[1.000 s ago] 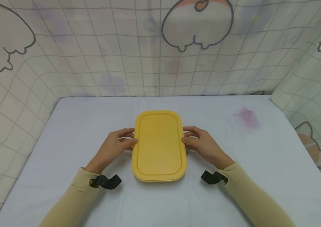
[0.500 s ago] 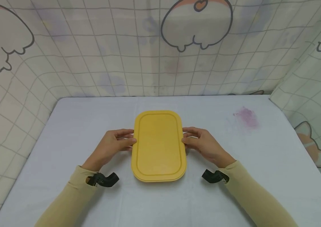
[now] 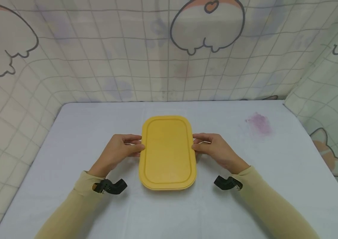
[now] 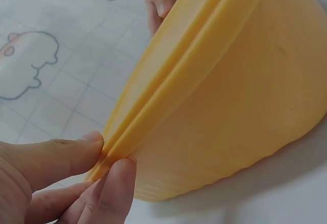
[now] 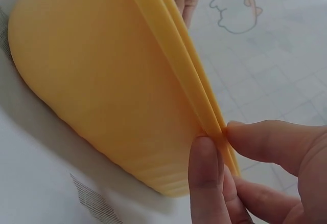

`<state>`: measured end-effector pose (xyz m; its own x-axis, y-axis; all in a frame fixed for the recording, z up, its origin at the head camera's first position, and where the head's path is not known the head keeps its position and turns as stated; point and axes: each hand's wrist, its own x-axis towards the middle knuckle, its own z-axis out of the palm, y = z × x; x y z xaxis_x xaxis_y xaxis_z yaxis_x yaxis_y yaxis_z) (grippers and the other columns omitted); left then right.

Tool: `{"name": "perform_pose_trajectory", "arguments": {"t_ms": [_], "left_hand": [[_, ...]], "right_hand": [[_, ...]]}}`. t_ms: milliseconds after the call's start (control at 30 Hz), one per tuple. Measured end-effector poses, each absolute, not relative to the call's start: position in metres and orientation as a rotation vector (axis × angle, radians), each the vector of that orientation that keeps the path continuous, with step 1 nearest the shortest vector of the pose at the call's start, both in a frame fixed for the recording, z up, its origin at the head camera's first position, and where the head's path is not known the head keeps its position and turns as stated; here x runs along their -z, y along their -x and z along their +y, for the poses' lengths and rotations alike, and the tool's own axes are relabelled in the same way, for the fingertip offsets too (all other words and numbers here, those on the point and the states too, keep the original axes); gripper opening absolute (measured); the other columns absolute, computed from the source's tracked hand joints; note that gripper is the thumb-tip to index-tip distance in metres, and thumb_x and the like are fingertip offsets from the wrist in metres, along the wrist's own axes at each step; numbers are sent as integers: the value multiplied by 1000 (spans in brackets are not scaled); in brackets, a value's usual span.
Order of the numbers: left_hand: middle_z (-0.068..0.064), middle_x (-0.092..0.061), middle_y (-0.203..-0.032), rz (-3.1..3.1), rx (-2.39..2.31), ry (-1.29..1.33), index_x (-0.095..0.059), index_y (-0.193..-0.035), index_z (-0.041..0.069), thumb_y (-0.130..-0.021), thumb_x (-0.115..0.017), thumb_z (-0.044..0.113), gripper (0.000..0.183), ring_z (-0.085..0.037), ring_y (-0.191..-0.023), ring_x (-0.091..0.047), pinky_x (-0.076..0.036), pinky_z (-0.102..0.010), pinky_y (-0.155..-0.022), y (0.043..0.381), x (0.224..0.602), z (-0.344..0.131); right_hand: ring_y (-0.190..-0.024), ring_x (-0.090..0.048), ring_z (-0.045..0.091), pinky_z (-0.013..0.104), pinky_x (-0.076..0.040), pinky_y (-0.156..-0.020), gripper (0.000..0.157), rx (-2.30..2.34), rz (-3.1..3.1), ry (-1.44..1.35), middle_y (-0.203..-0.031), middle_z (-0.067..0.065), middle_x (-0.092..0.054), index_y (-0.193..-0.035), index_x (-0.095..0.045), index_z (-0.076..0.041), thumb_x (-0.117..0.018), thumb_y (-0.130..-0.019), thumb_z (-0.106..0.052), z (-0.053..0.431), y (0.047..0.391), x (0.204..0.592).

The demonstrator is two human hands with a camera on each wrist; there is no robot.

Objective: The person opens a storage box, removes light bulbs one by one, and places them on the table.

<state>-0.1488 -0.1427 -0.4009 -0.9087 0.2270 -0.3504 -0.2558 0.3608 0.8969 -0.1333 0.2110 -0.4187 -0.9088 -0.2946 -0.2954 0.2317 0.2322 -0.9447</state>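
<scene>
A yellow rounded rectangular container with a lid (image 3: 169, 152) stands in the middle of the white table, its long side pointing away from me. My left hand (image 3: 118, 151) pinches its left edge, and my right hand (image 3: 213, 149) pinches the opposite edge. In the left wrist view, the thumb presses on the lid's rim while a fingertip (image 4: 121, 175) sits beneath the lip. The right wrist view gives the same grip mirrored, thumb on the lid side and a finger (image 5: 204, 157) under the rim. The lid lies on the container all round. Its inside is hidden.
The white tabletop (image 3: 97, 119) has a pink stain (image 3: 259, 123) at the far right. Behind and on both sides hangs a grid-patterned curtain (image 3: 112, 66) with cartoon animals. Each sleeved wrist carries a black camera mount (image 3: 110, 186).
Both forearms have swung slightly outward, the wrists a touch farther forward. The grips stay at the same places, and the container has barely moved.
</scene>
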Motion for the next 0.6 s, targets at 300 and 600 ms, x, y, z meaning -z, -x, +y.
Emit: {"name": "perform_pose_trajectory", "arguments": {"t_ms": [300, 600], "left_hand": [[-20, -68, -129, 2263, -1496, 49, -62, -138, 2, -89, -80, 17, 55, -13, -87, -77, -63, -36, -86, 149, 393, -138], [-18, -65, -133, 2222, -1579, 124, -63, -137, 4, -89, -80, 18, 54, -12, -92, -77, -62, -30, -84, 149, 389, -137]], "right_hand": [[-105, -72, 11, 31, -52, -103, 63, 1631, 2165, 65, -128, 12, -68, -147, -55, -8, -77, -91, -26, 213, 135, 414], [-119, -66, 18, 36, -50, -105, 61, 1597, 2243, 60, -128, 9, -67, -146, -58, -12, -77, -91, -29, 211, 135, 408]]}}
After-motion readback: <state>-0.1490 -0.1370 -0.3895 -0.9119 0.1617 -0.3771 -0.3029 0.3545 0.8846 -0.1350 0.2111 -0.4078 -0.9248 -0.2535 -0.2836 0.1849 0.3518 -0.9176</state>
